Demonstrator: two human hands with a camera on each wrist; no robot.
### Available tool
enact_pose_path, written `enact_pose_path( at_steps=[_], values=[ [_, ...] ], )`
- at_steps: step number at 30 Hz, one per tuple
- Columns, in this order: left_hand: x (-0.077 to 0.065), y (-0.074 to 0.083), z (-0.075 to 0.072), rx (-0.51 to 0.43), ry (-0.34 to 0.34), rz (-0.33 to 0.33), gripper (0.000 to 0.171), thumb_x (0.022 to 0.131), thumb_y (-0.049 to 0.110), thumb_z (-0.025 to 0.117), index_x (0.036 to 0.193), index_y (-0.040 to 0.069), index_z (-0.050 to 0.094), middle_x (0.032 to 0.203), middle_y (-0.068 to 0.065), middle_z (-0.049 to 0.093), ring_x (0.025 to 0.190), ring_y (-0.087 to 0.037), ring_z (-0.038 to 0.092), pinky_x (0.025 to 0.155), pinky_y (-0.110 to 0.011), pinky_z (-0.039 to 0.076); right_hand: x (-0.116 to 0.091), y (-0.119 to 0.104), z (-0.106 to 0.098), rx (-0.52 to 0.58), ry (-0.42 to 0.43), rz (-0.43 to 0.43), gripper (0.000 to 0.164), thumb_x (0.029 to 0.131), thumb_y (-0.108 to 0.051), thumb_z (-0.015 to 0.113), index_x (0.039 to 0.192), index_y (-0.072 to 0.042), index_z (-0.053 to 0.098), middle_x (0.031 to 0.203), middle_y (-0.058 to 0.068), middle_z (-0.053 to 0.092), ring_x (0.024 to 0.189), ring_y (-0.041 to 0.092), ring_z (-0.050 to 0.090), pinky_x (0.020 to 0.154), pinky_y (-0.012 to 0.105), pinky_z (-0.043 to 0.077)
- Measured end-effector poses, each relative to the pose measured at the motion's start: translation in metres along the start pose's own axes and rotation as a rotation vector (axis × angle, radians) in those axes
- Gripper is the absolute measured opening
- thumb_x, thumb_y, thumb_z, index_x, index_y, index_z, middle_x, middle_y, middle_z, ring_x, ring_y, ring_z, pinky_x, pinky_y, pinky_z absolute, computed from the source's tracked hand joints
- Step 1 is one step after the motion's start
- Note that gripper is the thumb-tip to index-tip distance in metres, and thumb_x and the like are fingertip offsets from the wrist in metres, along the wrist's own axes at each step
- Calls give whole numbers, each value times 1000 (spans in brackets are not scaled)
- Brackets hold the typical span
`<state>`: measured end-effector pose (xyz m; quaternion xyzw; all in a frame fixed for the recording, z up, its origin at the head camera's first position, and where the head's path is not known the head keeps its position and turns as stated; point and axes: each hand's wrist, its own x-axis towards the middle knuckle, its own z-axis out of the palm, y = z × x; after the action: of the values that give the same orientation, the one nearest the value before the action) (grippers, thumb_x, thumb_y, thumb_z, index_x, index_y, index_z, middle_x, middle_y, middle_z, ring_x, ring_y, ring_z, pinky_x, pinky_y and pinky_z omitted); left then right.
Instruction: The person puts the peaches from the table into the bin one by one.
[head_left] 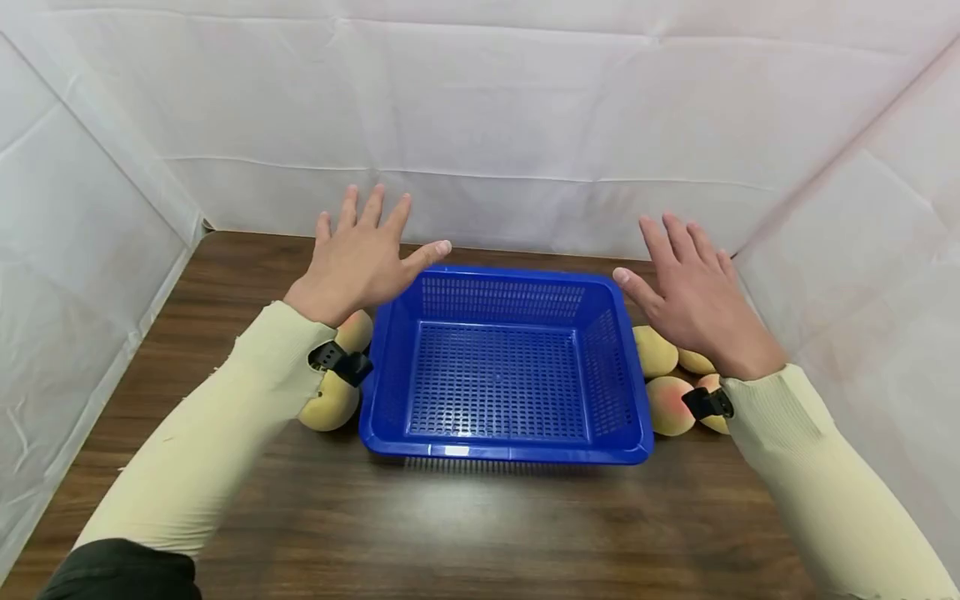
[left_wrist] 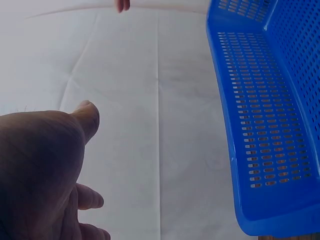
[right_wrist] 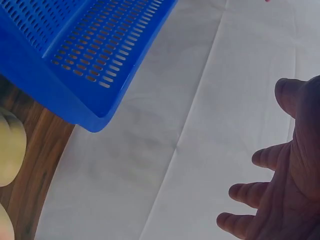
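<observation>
Between my two hands a blue plastic basket [head_left: 495,454] with slotted walls stands on the wooden table, nothing inside it. My left hand [head_left: 356,262] is spread flat in the air by the basket's far left corner, its thumb overlapping the rim in the head view. On the other side my right hand [head_left: 693,300] hovers with fingers extended, the thumb near the far right corner. Neither hand holds anything. Below the left wrist lie peaches [head_left: 328,404], partly hidden by the sleeve. Several more peaches [head_left: 670,406] sit by the basket's right side, some covered by the right hand and wrist.
White cloth walls [head_left: 495,100] enclose the back and both sides of the dark wooden table [head_left: 450,533]. Black wrist straps with small cameras [head_left: 341,362] are worn over pale yellow sleeves [head_left: 217,433].
</observation>
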<state>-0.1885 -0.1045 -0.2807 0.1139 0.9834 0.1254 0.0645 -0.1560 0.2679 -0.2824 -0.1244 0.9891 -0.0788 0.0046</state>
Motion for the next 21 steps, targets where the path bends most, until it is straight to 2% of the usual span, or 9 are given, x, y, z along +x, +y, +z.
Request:
enact_pose_path(
  at_steps=[10,21],
  values=[
    [4,-7,5,-14,5,8,92,85,82,16,154,23,0,158,-13,-11,137,-36,-23,106,-69,-6,-7,4,7,-39,0,-9,72,100,-57,26,155,-17,1,158,16,-2,141,40,-6,105,72,5],
    [5,-12,5,-13,23,-2,89,87,80,18,155,23,4,158,-14,-9,138,-36,-21,106,-68,-6,-20,-9,6,-70,5,-50,74,100,-58,29,155,-17,2,158,17,1,141,39,-5,106,70,6]
  ],
)
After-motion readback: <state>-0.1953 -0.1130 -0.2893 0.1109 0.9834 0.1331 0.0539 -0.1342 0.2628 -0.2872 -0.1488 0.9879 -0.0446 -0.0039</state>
